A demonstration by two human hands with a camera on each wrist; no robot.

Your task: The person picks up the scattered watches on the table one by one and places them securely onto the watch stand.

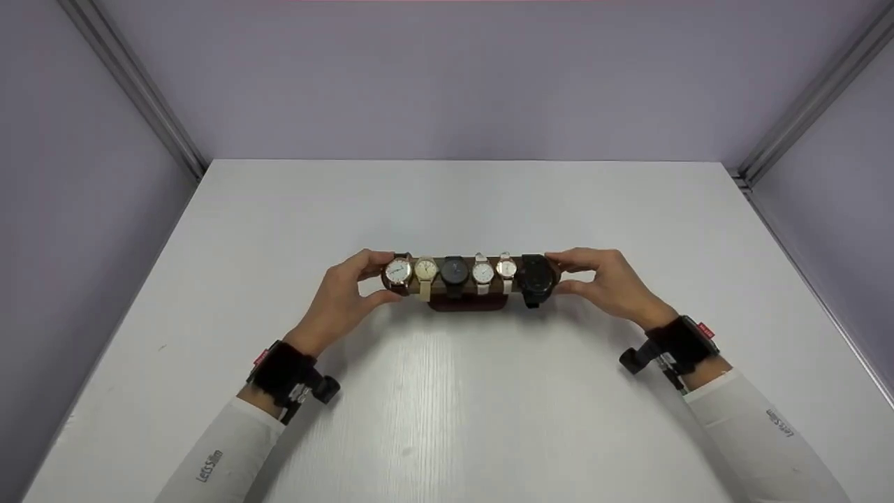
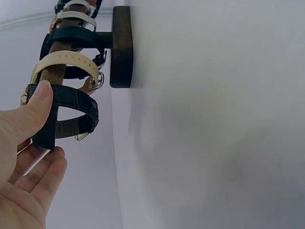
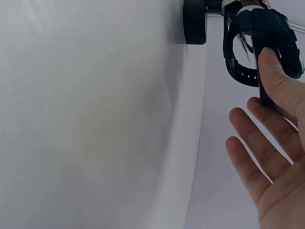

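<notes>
Holding a watch stand (image 1: pixel 468 302) between our two hands, we see a dark brown wooden bar on a rounded dark base, with six watches strapped round the bar in a row. From our left hand (image 1: pixel 342 300) toward our right hand (image 1: pixel 611 283) they run: a rose-gold watch with a white dial (image 1: pixel 398 271) on a dark strap, a cream-strapped watch (image 1: pixel 426 270), a black-faced watch (image 1: pixel 455 271), two small white-dialled watches (image 1: pixel 483 272), and a chunky black watch (image 1: pixel 536 278). The dials face up toward us. The bar's long axis runs straight from one hand to the other, and the base sits on the white surface (image 1: pixel 447 405) midway between them. Our left thumb and fingers pinch the dark-strapped watch at the bar's left end; in the left wrist view the thumb presses on that strap. Our right thumb and forefinger pinch the chunky black watch at the right end, the other fingers spread loosely below it.
</notes>
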